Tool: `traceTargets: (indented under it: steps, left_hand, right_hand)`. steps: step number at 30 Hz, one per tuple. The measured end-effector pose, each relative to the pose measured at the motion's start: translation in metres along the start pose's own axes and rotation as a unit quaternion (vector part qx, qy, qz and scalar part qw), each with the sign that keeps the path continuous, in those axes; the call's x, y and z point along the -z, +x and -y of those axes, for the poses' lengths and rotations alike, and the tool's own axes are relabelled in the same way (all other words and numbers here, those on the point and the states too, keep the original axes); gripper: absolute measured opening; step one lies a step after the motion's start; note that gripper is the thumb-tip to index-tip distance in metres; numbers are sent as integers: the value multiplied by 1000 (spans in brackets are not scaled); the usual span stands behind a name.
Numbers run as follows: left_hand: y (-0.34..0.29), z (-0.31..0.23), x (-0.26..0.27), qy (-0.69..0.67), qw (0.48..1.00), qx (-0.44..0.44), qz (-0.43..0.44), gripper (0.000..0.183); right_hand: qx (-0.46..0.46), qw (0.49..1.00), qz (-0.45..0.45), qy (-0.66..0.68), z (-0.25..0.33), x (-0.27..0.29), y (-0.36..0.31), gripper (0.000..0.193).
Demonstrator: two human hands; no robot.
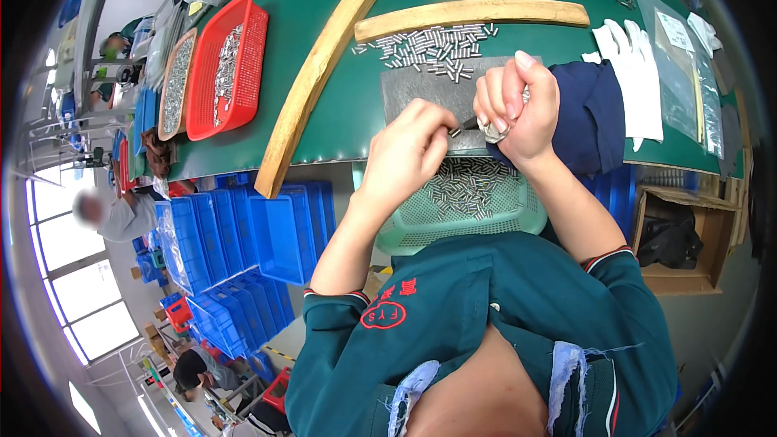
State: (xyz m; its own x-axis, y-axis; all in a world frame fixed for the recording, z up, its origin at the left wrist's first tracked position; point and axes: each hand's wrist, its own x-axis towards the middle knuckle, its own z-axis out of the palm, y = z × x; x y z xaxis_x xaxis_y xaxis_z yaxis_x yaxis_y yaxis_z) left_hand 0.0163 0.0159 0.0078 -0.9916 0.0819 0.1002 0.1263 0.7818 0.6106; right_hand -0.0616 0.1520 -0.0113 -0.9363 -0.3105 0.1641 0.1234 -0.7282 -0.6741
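Note:
My left hand is closed, with thumb and fingertips pinching a small metal cylinder. Wrapped round a dark-tipped tool with a pale wrapped handle is my right hand; its fist hides most of the tool. The tool's tip points left, close to the cylinder; whether they touch I cannot tell. Both hands are over a grey plate at the bench's near edge. Beyond it lies a heap of metal cylinders. Below my hands, a light green basket holds many more cylinders.
Two wooden bars lie on the green bench, bounding the heap. A red basket with metal parts stands left. Dark blue cloth and white gloves lie right. Blue bins stand below the bench; people work farther left.

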Motion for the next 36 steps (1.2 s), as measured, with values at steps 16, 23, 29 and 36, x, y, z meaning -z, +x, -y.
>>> traceTargets:
  steps: [16, 23, 29, 36]
  left_hand:
    - [-8, 16, -21, -7, 996, 12, -92, 12]
    - [-8, 16, -22, -11, 995, 8, -95, 12]
    - [-8, 17, -20, -27, 996, 12, -82, 11]
    - [-8, 18, -20, -23, 996, -3, -88, 10]
  right_hand:
    - [-33, 998, 47, 15, 2, -1, -1, 49]
    - [-15, 995, 72, -74, 1, -7, -6, 50]
    - [-13, 999, 20, -24, 2, -3, -2, 49]
    - [-1, 999, 37, 4, 0, -3, -3, 48]
